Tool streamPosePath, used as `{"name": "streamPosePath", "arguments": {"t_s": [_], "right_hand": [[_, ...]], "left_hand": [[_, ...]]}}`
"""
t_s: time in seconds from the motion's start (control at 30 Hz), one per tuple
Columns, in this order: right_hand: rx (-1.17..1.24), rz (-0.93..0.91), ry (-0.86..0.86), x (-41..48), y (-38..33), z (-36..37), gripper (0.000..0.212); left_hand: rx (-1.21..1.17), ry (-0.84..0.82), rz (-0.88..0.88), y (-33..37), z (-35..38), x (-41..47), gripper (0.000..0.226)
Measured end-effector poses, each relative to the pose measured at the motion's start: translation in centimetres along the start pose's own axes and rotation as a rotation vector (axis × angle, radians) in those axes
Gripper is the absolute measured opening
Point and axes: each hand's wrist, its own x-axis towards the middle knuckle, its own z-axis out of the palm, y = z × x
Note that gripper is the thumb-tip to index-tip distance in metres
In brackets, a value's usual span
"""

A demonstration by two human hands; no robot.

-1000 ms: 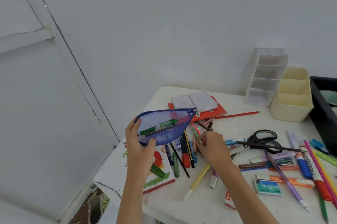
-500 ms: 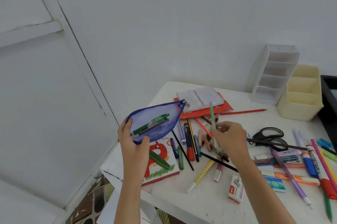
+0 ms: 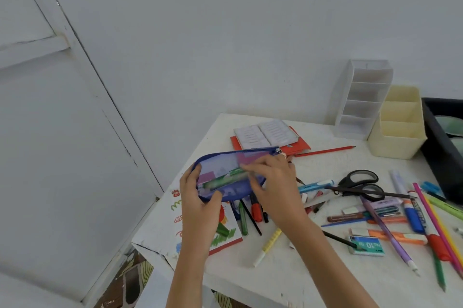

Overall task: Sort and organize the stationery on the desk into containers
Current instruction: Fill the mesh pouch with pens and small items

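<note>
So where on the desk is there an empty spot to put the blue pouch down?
Bare desk shows at the near edge, in front of the yellow highlighter and the staples box. Another free strip lies between the red pencil and the scissors. The middle and right side are crowded with pens.
</note>
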Motion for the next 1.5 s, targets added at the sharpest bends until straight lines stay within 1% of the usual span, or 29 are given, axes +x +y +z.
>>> {"name": "streamPosePath", "arguments": {"t_s": [0.03,0.07,0.1,0.17,0.23,0.33,0.4,0.47,0.6,0.73,0.8,0.97,1.2,1.27,1.37,1.5], "right_hand": [[-0.031,0.032,-0.018,-0.3,0.2,0.4,0.027],[-0.012,0.073,-0.027,-0.5,0.3,0.5,0.025],[0.024,0.083,-0.01,-0.6,0.3,0.4,0.023],[0.083,0.083,0.076,-0.3,0.5,-0.4,0.022],[0.148,0.141,0.116,0.0,0.9,-1.4,0.025],[0.206,0.26,0.097,-0.2,2.1,-3.2,0.03],[0.2,0.361,0.088,-0.9,3.4,-4.5,0.033],[0.195,0.495,0.113,-1.8,4.9,-6.0,0.034],[0.114,0.719,0.19,-4.5,7.2,-8.7,0.026],[0.063,0.852,0.262,-7.6,8.1,-10.2,0.021],[0.057,0.879,0.274,-8.8,8.2,-10.6,0.02],[0.082,0.861,0.271,-10.0,8.3,-11.3,0.022],[0.129,0.83,0.225,-10.7,8.9,-12.8,0.021],[0.125,0.805,0.2,-11.1,9.3,-13.6,0.022],[0.11,0.8,0.192,-11.9,10.2,-15.6,0.028],[0.081,0.833,0.167,-13.8,11.8,-18.9,0.025]], "left_hand": [[0.005,-0.003,0.003,0.0,0.0,0.0,0.059],[0.006,-0.001,0.003,0.0,-0.1,0.0,0.058],[0.005,0.003,0.0,0.0,-0.1,0.1,0.058],[0.0,0.006,-0.013,0.1,-0.4,0.2,0.057],[-0.014,0.007,-0.033,0.0,-0.5,0.4,0.055],[-0.053,0.008,-0.058,0.0,-0.5,0.6,0.054],[-0.067,0.017,-0.075,0.0,-0.3,0.8,0.056],[-0.082,0.015,-0.084,-0.1,-0.1,0.8,0.057],[-0.125,-0.035,-0.093,-0.6,0.7,0.3,0.055],[-0.178,-0.116,-0.097,-0.6,1.7,-0.4,0.052],[-0.201,-0.168,-0.081,-0.3,2.3,-0.8,0.052],[-0.207,-0.287,-0.007,0.2,3.9,-1.9,0.056],[-0.191,-0.366,0.068,1.0,6.8,-4.2,0.061],[-0.184,-0.355,0.068,1.2,7.8,-4.9,0.061],[-0.176,-0.307,0.062,1.5,9.5,-6.4,0.061],[-0.179,-0.248,0.079,2.2,11.9,-9.2,0.058]]}}
